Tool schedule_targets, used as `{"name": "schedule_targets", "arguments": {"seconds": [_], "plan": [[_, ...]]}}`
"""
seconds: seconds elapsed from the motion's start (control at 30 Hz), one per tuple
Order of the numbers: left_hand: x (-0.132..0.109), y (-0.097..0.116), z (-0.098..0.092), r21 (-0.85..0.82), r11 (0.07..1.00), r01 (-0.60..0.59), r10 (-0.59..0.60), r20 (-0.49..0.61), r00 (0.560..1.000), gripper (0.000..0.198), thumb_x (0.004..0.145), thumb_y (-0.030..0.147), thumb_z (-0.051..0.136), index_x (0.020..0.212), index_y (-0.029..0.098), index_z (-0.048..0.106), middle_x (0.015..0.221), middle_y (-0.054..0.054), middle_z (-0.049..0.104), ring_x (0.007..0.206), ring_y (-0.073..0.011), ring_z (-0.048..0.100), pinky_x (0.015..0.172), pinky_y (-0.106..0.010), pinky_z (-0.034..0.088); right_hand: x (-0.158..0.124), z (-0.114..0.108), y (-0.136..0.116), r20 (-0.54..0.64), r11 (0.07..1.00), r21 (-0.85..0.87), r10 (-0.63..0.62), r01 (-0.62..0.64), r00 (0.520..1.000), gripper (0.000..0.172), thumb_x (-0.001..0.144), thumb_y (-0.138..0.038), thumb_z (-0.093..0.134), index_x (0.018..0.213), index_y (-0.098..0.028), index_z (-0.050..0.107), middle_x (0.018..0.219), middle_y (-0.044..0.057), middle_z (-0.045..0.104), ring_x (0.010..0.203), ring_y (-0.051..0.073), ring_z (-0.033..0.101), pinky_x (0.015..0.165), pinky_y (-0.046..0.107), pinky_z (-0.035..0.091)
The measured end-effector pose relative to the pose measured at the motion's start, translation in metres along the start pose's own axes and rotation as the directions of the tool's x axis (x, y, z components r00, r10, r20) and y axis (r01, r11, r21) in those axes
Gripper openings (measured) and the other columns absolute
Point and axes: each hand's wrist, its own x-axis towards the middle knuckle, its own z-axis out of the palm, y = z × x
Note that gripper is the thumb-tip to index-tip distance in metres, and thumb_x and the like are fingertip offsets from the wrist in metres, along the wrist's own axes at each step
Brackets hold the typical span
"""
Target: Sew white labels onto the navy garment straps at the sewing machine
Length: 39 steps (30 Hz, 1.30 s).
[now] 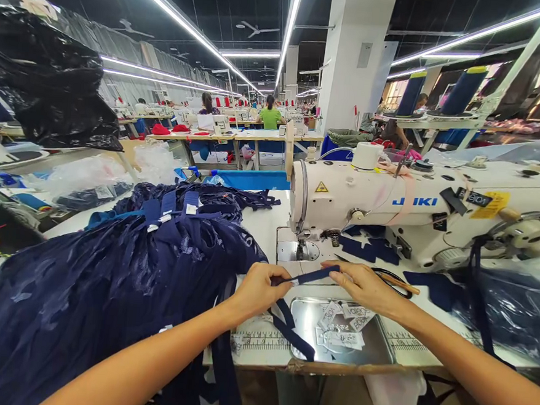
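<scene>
A navy fabric strap [316, 275] is stretched between my two hands, just in front of the sewing machine [363, 193]. My left hand [264, 285] pinches one end, and a bit of white shows by its fingertips. At the other end, the fingers of my right hand [360, 283] are closed on the strap. More navy strap hangs below my left hand onto the table edge. The needle area and its metal plate [289, 251] lie a little beyond the strap. To the left, a big heap of navy garments [121, 278] covers the table, with white labels on some straps.
A metal tray [299, 309] with printed white labels [345, 319] is set at the front edge. Scissors [396, 282] lie by my right wrist. Navy scraps [371, 249] sit under the machine arm, and plastic-wrapped navy fabric [507, 305] is at right. A black bag [43, 75] hangs upper left.
</scene>
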Motion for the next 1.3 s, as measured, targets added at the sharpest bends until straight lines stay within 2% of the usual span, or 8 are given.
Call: {"name": "schedule_targets", "arguments": {"seconds": [0.17,0.27,0.37,0.47,0.7,0.93,1.1,1.3], "plan": [[0.026,0.003,0.005,0.433,0.873,-0.224,0.302,-0.12,0.946,0.017,0.075,0.016,0.046,0.072,0.016,0.063,0.057,0.0,0.062,0.052,-0.0101,0.051,0.062,-0.025,0.035,-0.007,0.006,0.022,0.065,0.933,-0.32,-0.155,0.167,0.986,0.036,0.087,-0.031,0.036,0.117,-0.016,0.049,0.111,0.009,0.059,0.106,0.023,0.05,0.098,0.044,0.029],[0.047,-0.004,0.015,0.69,0.569,-0.448,0.551,0.085,0.83,0.016,0.076,0.011,0.044,0.072,0.013,0.059,0.058,-0.003,0.062,0.055,-0.0134,0.053,0.061,-0.029,0.033,-0.006,0.002,0.037,0.038,0.859,-0.47,-0.209,0.202,0.977,0.031,0.086,-0.023,0.037,0.11,-0.013,0.053,0.106,0.011,0.061,0.098,0.023,0.055,0.097,0.048,0.03],[0.064,-0.017,0.023,0.729,0.259,-0.633,0.623,0.375,0.687,0.013,0.074,0.007,0.045,0.069,0.011,0.056,0.056,-0.005,0.059,0.054,-0.0149,0.053,0.059,-0.03,0.031,-0.003,-0.007,0.05,-0.06,0.846,-0.51,-0.215,0.155,0.975,0.03,0.085,-0.014,0.032,0.1,-0.013,0.058,0.097,0.011,0.063,0.089,0.022,0.058,0.089,0.045,0.038],[0.071,-0.026,0.025,0.684,0.143,-0.715,0.611,0.508,0.608,0.014,0.076,0.008,0.045,0.066,0.011,0.055,0.058,-0.006,0.06,0.055,-0.0154,0.053,0.059,-0.03,0.03,0.004,-0.01,0.049,-0.164,0.866,-0.478,-0.254,0.149,0.953,0.03,0.083,-0.012,0.032,0.094,-0.013,0.06,0.092,0.011,0.063,0.085,0.021,0.058,0.08,0.04,0.044],[0.07,-0.029,0.025,0.675,0.126,-0.727,0.621,0.518,0.588,0.016,0.079,0.011,0.045,0.068,0.011,0.056,0.059,-0.006,0.06,0.056,-0.0153,0.053,0.06,-0.031,0.03,0.028,0.015,0.021,0.07,0.824,-0.365,-0.439,0.433,0.896,0.027,0.084,-0.013,0.036,0.093,-0.013,0.061,0.097,0.011,0.06,0.088,0.02,0.053,0.075,0.033,0.047],[0.067,-0.032,0.024,0.679,0.167,-0.715,0.619,0.492,0.612,0.019,0.081,0.01,0.041,0.07,0.011,0.056,0.063,-0.006,0.06,0.06,-0.0153,0.052,0.061,-0.031,0.032,0.031,0.022,0.024,0.11,0.792,-0.377,-0.476,0.48,0.873,0.028,0.084,-0.009,0.034,0.093,-0.013,0.06,0.099,0.01,0.059,0.09,0.02,0.05,0.077,0.034,0.047],[0.059,-0.036,0.021,0.654,0.309,-0.69,0.604,0.426,0.674,0.017,0.082,0.012,0.042,0.084,0.011,0.058,0.09,-0.01,0.061,0.087,-0.0205,0.054,0.073,-0.034,0.038,0.029,0.025,0.029,0.069,0.812,-0.333,-0.486,0.479,0.871,0.028,0.082,-0.008,0.036,0.097,-0.012,0.059,0.101,0.01,0.059,0.093,0.02,0.049,0.081,0.035,0.046],[0.06,-0.048,0.022,0.509,0.472,-0.72,0.63,0.376,0.679,0.022,0.079,0.01,0.044,0.098,0.011,0.056,0.106,-0.011,0.059,0.097,-0.0172,0.053,0.087,-0.031,0.038,0.026,0.027,0.028,0.042,0.803,-0.369,-0.489,0.468,0.871,0.029,0.083,-0.008,0.037,0.101,-0.014,0.058,0.105,0.011,0.058,0.098,0.021,0.049,0.081,0.036,0.048]]}}
